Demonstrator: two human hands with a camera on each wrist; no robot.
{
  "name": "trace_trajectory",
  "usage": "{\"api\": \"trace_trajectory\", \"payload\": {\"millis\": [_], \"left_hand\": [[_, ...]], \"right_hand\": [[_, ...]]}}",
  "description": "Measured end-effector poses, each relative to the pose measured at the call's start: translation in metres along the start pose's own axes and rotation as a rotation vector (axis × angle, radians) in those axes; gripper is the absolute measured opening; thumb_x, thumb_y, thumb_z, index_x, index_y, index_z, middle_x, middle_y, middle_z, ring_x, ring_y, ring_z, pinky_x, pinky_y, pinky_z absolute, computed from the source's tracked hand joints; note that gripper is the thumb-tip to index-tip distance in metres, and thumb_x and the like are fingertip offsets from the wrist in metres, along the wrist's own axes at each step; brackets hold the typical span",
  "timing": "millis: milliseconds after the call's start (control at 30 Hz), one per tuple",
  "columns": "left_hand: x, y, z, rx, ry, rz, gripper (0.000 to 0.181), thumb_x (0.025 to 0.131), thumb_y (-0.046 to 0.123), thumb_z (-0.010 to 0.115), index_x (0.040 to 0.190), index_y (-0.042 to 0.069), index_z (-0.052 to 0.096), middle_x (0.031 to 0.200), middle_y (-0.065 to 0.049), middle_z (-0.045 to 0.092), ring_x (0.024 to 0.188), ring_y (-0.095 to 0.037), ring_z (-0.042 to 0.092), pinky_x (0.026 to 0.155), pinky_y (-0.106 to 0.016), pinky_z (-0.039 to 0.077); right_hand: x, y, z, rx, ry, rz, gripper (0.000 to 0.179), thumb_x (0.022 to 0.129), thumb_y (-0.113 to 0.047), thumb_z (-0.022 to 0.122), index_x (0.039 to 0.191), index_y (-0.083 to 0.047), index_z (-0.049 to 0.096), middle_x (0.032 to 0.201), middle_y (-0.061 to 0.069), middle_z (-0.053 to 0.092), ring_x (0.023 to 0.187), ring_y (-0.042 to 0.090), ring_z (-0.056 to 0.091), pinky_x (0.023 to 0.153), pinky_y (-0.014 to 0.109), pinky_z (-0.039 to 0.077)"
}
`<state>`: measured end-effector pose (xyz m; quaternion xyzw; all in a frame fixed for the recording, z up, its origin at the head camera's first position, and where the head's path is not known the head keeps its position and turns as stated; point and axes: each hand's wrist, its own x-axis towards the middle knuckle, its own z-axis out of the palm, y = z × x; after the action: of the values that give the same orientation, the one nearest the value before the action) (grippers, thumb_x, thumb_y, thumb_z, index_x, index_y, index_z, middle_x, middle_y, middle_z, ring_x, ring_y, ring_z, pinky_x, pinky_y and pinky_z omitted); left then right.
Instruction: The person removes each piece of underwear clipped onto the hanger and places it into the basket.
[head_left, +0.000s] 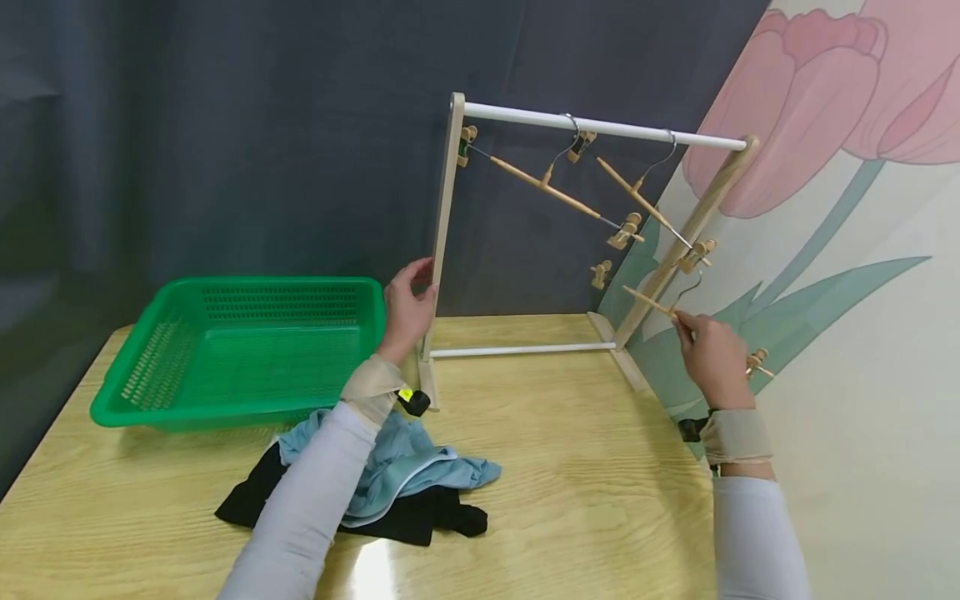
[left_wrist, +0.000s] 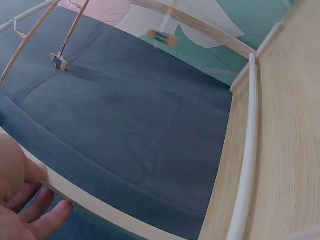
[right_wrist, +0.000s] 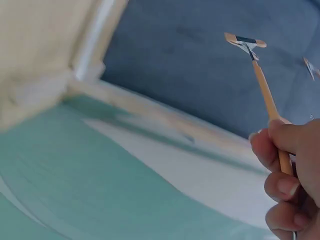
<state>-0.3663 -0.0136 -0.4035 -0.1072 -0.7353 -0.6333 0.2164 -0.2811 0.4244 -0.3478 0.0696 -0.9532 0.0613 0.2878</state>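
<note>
A small clothes rack (head_left: 447,208) with wooden posts and white bars stands on the table. My left hand (head_left: 408,307) holds its left post low down, thumb (left_wrist: 36,171) on one side and fingers on the other. In my right hand (head_left: 711,354) is a wooden clip hanger (right_wrist: 265,90), gripped at the middle of its bar and held near the right post. Its metal hook points up, and clips sit at both ends. Two similar hangers, a left one (head_left: 555,193) and a right one (head_left: 633,193), hang tilted from the top bar.
A green plastic basket (head_left: 225,283) stands on the left of the table (head_left: 570,533). Light blue cloth (head_left: 401,450) lies crumpled over black cloth (head_left: 405,525) in front of it, partly behind my left forearm. A flower-painted wall (head_left: 862,350) rises close on the right.
</note>
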Motion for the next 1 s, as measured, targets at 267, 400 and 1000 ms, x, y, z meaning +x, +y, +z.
{"api": "trace_trajectory", "payload": {"millis": [267, 400, 1000], "left_hand": [[0.001, 0.003, -0.002, 0.026, -0.039, -0.019, 0.040, 0.097, -0.006, 0.063, 0.135, 0.003, 0.062, 0.128, -0.016, 0.065, 0.116, -0.030, 0.062, 0.096, -0.043, 0.056], [0.003, 0.004, -0.005, 0.109, -0.079, -0.016, 0.041, 0.098, -0.002, 0.063, 0.139, 0.002, 0.060, 0.128, -0.018, 0.064, 0.118, -0.032, 0.061, 0.102, -0.045, 0.051], [0.008, 0.004, -0.015, 0.173, -0.163, -0.036, 0.041, 0.099, 0.001, 0.063, 0.139, -0.003, 0.058, 0.125, -0.023, 0.062, 0.116, -0.036, 0.061, 0.102, -0.047, 0.049]], "right_hand": [[0.056, 0.016, -0.051, -0.048, 0.017, 0.110, 0.031, 0.106, -0.018, 0.055, 0.115, 0.006, 0.072, 0.083, 0.030, 0.069, 0.057, 0.039, 0.056, 0.044, 0.051, 0.035], [0.081, 0.017, -0.068, -0.068, 0.026, 0.140, 0.035, 0.107, -0.020, 0.051, 0.121, 0.006, 0.071, 0.089, 0.032, 0.069, 0.063, 0.041, 0.057, 0.047, 0.048, 0.034], [0.156, -0.007, -0.081, -0.157, -0.029, 0.209, 0.030, 0.106, -0.012, 0.050, 0.109, 0.010, 0.070, 0.090, 0.035, 0.064, 0.082, 0.053, 0.056, 0.068, 0.071, 0.041]]}}
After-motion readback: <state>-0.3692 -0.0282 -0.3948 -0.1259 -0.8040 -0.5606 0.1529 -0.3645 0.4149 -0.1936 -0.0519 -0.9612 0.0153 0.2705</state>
